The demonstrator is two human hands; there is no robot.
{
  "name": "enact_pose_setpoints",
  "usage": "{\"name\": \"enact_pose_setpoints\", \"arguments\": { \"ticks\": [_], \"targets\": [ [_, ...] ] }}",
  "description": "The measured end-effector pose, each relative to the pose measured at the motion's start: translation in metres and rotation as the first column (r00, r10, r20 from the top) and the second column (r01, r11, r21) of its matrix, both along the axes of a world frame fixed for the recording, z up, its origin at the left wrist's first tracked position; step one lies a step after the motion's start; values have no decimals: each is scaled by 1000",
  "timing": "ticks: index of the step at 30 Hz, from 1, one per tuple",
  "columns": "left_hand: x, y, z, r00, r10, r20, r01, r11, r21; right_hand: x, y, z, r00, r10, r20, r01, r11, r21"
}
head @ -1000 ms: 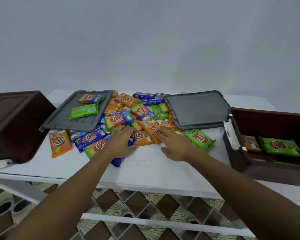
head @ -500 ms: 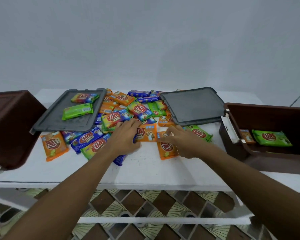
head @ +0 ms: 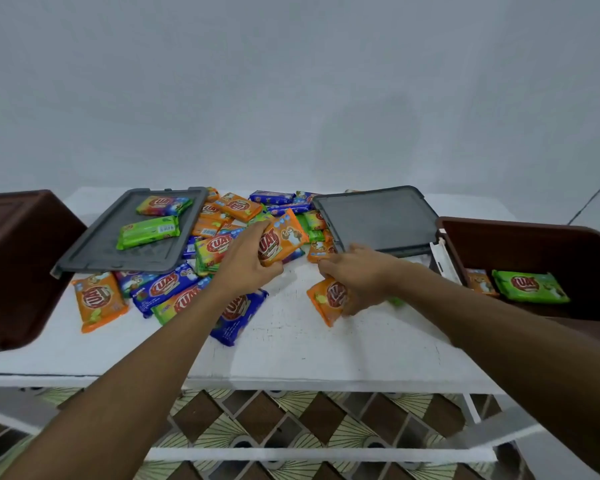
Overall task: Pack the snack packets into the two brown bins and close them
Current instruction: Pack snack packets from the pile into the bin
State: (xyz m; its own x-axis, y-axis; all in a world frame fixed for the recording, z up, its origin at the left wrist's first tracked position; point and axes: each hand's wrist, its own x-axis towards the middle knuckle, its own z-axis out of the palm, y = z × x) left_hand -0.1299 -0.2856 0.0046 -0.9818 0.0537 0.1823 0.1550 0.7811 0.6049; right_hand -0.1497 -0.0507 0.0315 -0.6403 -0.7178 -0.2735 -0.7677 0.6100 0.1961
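Several orange, blue and green snack packets (head: 167, 289) lie heaped on the white table (head: 291, 348). My left hand (head: 248, 263) grips an orange packet (head: 284, 237) and holds it tilted above the heap. My right hand (head: 357, 275) grips another orange packet (head: 329, 299) low over the table. One brown bin (head: 18, 258) stands at the left edge, its inside hidden. The other brown bin (head: 534, 244) at the right is open and holds a green packet (head: 529, 285) and an orange packet (head: 480, 282).
Two grey lids lie at the back of the table: the left lid (head: 118, 251) carries two packets, the right lid (head: 378, 220) is bare and leans on the heap. A white latch (head: 442, 258) hangs on the right bin's near wall. A patterned floor shows below the table.
My left hand has lifted an orange packet off the heap. My right hand has closed on the other orange packet and drawn it a little toward the right.
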Motion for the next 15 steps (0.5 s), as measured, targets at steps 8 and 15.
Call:
{"name": "enact_pose_setpoints", "arguments": {
  "ticks": [8, 15],
  "targets": [
    [-11, 50, 40, 987, -160, -12, 160, 987, -26, 3, 84, 72, 978, -180, 107, 209, 884, -419],
    [-20, 138, 77, 945, -313, -99, 306, 949, -75, 6, 203, 103, 922, -350, 167, 385, 776, -500]
  ]
}}
